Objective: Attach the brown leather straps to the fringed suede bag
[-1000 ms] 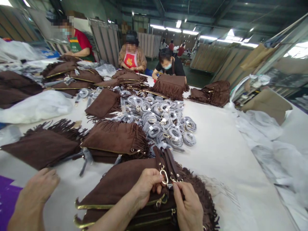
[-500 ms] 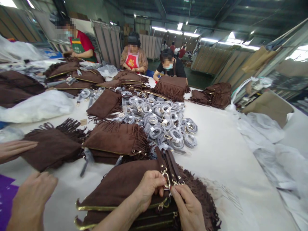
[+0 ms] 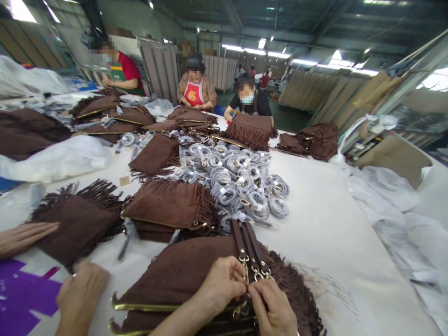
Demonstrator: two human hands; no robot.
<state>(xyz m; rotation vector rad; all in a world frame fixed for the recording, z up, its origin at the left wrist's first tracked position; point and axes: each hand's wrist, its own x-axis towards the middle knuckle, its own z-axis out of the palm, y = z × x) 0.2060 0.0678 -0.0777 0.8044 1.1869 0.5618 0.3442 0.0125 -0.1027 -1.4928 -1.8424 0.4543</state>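
Note:
Over a stack of brown fringed bags (image 3: 189, 261) with gold zippers, my two hands meet at the front. My left hand (image 3: 224, 280) is closed, its thumb and fingers pinching a gold snap hook (image 3: 245, 269) at the end of a brown strap (image 3: 239, 238). My right hand (image 3: 273, 303) is closed too, its fingertips pressed together at the hook's lower end; the small thing between them is mostly hidden. Just right of the held hook, more brown straps (image 3: 257, 247) with gold hooks lie across the top bag and its fringe.
Coiled, wrapped straps (image 3: 241, 177) lie heaped beyond the stack. Another brown bag (image 3: 168, 205) is behind it. At left, a co-worker's hands (image 3: 82, 289) are near a fringed bag (image 3: 80, 224) and a purple sheet (image 3: 28, 298). White plastic (image 3: 392, 205) lies at right. Several people work across the table.
My hands have shifted slightly down, and the hook now hangs more upright between them. At left, the co-worker's nearer hand has moved right, and more of the purple sheet shows.

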